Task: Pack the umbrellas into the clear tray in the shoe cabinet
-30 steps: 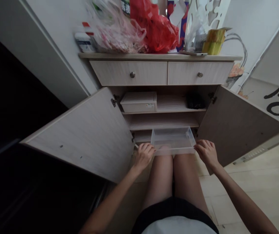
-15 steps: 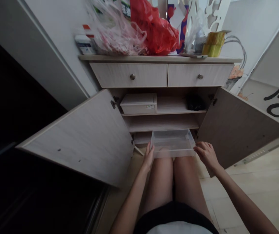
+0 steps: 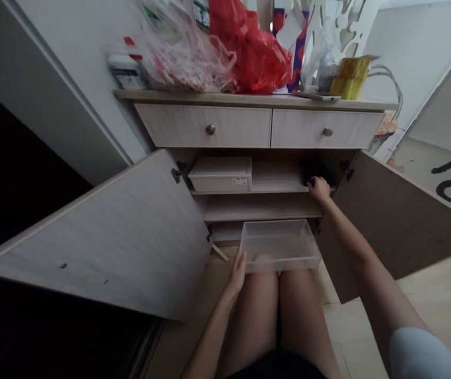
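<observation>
The cabinet [image 3: 244,126] fills 12 o'clock, with its left door [image 3: 102,237] swung open at 9 o'clock and its right door [image 3: 394,226] at 3. In the middle, over the knees [image 3: 262,284], is the tray [image 3: 276,227]: clear, slightly frosted plastic, rectangular, shallow and open-topped (the knees show hazily through it). From the tray, a white lidded box [image 3: 221,176] with a small label sits on the upper shelf at 11 o'clock, and a dark bundle [image 3: 312,169], its details lost in shadow, at 1. The left hand [image 3: 236,273], at 8 o'clock, holds the tray's near left corner. The right hand [image 3: 320,189] reaches to the bundle's front, fingers bunched narrow; I cannot tell whether they grip it.
</observation>
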The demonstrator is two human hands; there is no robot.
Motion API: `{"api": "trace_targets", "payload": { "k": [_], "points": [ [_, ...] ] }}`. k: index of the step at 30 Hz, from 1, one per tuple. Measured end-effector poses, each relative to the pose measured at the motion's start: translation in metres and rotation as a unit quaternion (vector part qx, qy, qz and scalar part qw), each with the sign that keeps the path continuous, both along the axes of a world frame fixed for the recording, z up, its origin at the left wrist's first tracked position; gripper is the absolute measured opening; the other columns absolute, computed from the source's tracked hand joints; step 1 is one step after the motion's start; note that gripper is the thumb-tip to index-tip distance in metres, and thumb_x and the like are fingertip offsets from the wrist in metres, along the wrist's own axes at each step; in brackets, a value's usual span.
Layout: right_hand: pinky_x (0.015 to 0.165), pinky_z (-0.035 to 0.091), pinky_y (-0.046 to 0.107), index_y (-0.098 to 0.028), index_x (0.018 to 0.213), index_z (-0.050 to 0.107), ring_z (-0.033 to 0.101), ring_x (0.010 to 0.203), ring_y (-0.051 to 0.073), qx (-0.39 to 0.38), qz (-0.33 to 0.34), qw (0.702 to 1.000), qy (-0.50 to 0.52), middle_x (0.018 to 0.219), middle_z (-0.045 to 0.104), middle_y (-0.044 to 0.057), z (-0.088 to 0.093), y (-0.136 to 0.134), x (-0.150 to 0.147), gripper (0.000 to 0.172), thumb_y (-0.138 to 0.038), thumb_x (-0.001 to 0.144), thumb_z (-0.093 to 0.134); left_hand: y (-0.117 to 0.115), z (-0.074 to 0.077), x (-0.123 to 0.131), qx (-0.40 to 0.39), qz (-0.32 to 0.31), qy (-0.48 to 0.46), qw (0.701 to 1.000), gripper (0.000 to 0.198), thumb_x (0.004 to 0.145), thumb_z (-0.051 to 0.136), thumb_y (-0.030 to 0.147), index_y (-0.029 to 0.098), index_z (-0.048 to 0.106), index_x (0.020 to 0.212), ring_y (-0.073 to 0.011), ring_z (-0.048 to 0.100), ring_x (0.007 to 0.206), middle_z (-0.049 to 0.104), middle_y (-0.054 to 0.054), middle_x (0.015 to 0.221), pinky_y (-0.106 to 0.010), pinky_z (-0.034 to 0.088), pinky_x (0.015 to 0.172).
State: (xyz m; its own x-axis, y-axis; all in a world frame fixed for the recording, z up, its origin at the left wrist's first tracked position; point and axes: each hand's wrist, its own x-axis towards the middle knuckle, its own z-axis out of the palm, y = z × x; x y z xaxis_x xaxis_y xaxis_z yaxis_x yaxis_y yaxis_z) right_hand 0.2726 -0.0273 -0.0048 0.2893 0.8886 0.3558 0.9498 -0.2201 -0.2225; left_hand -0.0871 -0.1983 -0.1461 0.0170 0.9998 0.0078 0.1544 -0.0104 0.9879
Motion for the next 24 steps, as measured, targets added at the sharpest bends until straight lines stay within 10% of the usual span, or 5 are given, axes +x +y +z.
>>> {"api": "trace_targets", "payload": {
  "k": [7, 17, 24],
  "points": [
    [0.087, 0.043, 0.041, -0.006, 0.116, 0.067, 0.056, 0.113, 0.033, -0.086, -0.069, 0.994, -0.026, 0.113, 0.065, 0.026, -0.01, 0.06, -0.008, 0.038, -0.032, 0.093, 0.051, -0.004, -0.009, -0.004, -0.01, 0.007, -0.026, 1.0, 0.078, 0.084, 0.042, 0.072, 0.024, 0.045, 0.145, -0.0236, 0.023, 0.149, 0.036, -0.007, 0.158, -0.04, 0.019, 0.124],
    [0.087, 0.043, 0.039, -0.007, 0.129, 0.05, 0.06, 0.108, 0.033, -0.057, -0.079, 0.995, -0.015, 0.117, 0.059, 0.025, -0.024, 0.054, -0.006, 0.049, -0.032, 0.087, 0.059, -0.003, -0.007, -0.006, -0.024, -0.01, -0.063, 0.998, 0.083, 0.082, 0.047, 0.074, 0.02, 0.045, 0.145, -0.0274, 0.026, 0.149, 0.037, -0.011, 0.157, -0.044, 0.019, 0.123],
    [0.089, 0.047, 0.04, -0.01, 0.13, 0.048, 0.062, 0.106, 0.031, -0.004, -0.086, 0.979, 0.185, 0.111, 0.061, 0.021, -0.027, 0.049, -0.007, 0.054, -0.026, 0.081, 0.067, -0.005, -0.009, -0.003, -0.019, -0.004, -0.065, 0.998, 0.078, 0.083, 0.046, 0.071, 0.019, 0.049, 0.142, -0.0275, 0.028, 0.148, 0.042, -0.012, 0.154, -0.045, 0.02, 0.123]
  ]
}}
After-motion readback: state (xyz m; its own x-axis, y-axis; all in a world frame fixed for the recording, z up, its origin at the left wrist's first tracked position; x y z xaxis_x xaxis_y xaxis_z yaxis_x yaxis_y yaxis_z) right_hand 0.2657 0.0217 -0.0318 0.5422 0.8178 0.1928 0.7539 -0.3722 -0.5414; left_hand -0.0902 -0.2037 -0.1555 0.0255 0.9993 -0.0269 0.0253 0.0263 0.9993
